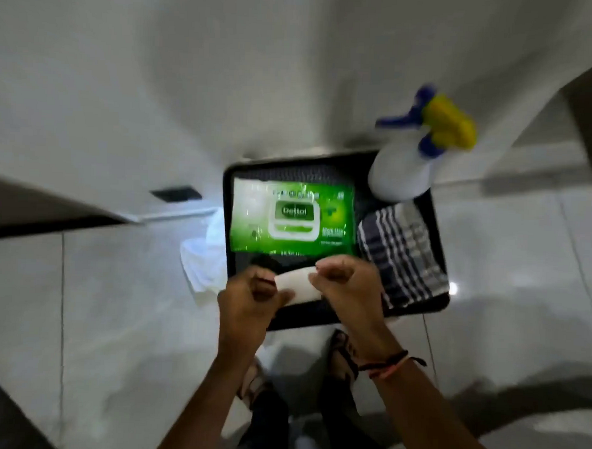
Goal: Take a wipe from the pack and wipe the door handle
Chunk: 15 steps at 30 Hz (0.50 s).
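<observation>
Both hands, the left hand [252, 291] and right hand [344, 281], pinch a folded white wipe [297, 286] between them, apparently unfolding it; next it must go to the door handle, not in view. Beyond, a black tray [437, 209] on the floor holds the closed green pack [291, 219], a striped cloth [402, 253] and a spray bottle [404, 171].

Left hand [248, 298]: forearm enters from the lower edge, rising toward frame centre; fingers curled, thumb and fingertips pinched together, back of hand toward the camera. Right hand [348, 286]: forearm enters from lower right, angled up and leftward; fingers bunched in a loose fist, pinching at the thumb side. Hands close together, nearly level. Right wrist carries thread bands.
</observation>
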Motion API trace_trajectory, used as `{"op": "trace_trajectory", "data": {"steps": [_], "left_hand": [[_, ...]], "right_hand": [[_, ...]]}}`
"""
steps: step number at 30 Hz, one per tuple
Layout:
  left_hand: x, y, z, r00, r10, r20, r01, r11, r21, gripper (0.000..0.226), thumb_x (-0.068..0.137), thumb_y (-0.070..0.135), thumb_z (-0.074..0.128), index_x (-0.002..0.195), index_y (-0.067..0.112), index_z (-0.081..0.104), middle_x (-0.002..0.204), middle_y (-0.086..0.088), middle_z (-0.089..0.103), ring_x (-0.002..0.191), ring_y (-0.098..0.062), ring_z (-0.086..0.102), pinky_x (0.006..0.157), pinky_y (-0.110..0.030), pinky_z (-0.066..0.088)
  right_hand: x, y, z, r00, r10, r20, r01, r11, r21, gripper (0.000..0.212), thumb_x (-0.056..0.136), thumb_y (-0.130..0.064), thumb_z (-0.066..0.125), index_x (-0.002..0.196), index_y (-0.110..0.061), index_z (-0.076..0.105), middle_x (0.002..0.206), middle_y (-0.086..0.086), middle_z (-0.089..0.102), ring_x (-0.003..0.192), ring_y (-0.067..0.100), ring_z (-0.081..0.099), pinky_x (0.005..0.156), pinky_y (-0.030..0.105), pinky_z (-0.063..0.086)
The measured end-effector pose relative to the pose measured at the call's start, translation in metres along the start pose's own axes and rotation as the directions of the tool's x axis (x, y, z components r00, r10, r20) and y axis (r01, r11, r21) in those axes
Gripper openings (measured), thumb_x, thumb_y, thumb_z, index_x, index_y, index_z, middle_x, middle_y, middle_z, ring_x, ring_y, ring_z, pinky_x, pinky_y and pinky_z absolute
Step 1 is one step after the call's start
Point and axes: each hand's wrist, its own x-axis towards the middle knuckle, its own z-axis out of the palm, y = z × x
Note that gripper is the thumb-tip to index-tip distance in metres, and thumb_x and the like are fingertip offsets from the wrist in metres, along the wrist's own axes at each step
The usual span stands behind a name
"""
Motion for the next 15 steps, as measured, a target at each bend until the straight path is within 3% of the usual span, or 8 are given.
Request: {"op": "trace_trajectory", "data": {"steps": [3, 6, 7, 10, 12, 15], "left_hand": [[0.0, -0.026, 0.016, 0.964, 0.263, -0.051, -0.227, 0.903, 0.366, 0.036, 0.075, 0.026, 0.091, 0.102, 0.018, 0.068, 0.095, -0.003, 0.073, 0.092, -0.023, 0.067, 0.074, -0.04, 0.059], [0.004, -0.027, 0.012, 0.813, 0.582, -0.031, -0.397, 0.592, 0.701, 0.046, 0.095, 0.036, 0.07, 0.134, 0.012, 0.061, 0.132, -0.017, 0.063, 0.12, -0.033, 0.056, 0.092, -0.046, 0.056], [0.009, -0.025, 0.01, 0.788, 0.616, 0.023, -0.423, 0.513, 0.747, 0.049, 0.1, 0.033, 0.063, 0.142, 0.008, 0.056, 0.143, -0.021, 0.058, 0.13, -0.037, 0.053, 0.1, -0.048, 0.052], [0.024, -0.02, 0.006, 0.842, 0.51, 0.174, -0.414, 0.405, 0.816, 0.053, 0.108, 0.027, 0.046, 0.155, 0.003, 0.04, 0.165, -0.022, 0.035, 0.154, -0.038, 0.033, 0.125, -0.052, 0.03], [0.032, -0.017, 0.007, 0.849, 0.484, 0.213, -0.418, 0.367, 0.831, 0.055, 0.11, 0.028, 0.038, 0.159, 0.004, 0.03, 0.17, -0.02, 0.025, 0.158, -0.035, 0.024, 0.131, -0.05, 0.017], [0.028, 0.001, 0.002, 0.829, 0.532, 0.172, -0.403, 0.356, 0.843, 0.058, 0.111, 0.03, 0.037, 0.162, 0.006, 0.021, 0.172, -0.019, 0.017, 0.16, -0.034, 0.017, 0.132, -0.049, 0.01]], "right_hand": [[0.003, 0.037, 0.001, 0.973, -0.225, -0.059, 0.2, 0.939, -0.281, 0.018, 0.084, -0.012, 0.08, 0.101, -0.011, 0.074, 0.096, 0.004, 0.077, 0.09, 0.017, 0.071, 0.085, 0.036, 0.062], [-0.004, 0.045, 0.0, 0.878, -0.478, -0.017, 0.364, 0.69, -0.626, 0.038, 0.093, -0.02, 0.069, 0.13, -0.012, 0.063, 0.125, 0.01, 0.069, 0.12, 0.023, 0.058, 0.097, 0.038, 0.051], [-0.003, 0.043, 0.001, 0.862, -0.507, 0.019, 0.38, 0.62, -0.687, 0.046, 0.095, -0.018, 0.067, 0.139, -0.008, 0.057, 0.133, 0.013, 0.066, 0.127, 0.027, 0.055, 0.103, 0.043, 0.049], [0.002, 0.036, 0.006, 0.884, -0.449, 0.129, 0.363, 0.489, -0.793, 0.065, 0.097, -0.012, 0.059, 0.156, -0.003, 0.034, 0.154, 0.015, 0.05, 0.144, 0.03, 0.044, 0.112, 0.046, 0.041], [0.01, 0.026, 0.006, 0.882, -0.439, 0.172, 0.378, 0.439, -0.815, 0.068, 0.097, -0.011, 0.052, 0.159, -0.002, 0.025, 0.16, 0.015, 0.043, 0.148, 0.029, 0.036, 0.114, 0.044, 0.037], [0.009, 0.004, -0.003, 0.869, -0.473, 0.146, 0.359, 0.402, -0.842, 0.069, 0.096, -0.016, 0.055, 0.158, -0.002, 0.028, 0.161, 0.019, 0.042, 0.148, 0.033, 0.038, 0.113, 0.05, 0.041]]}}
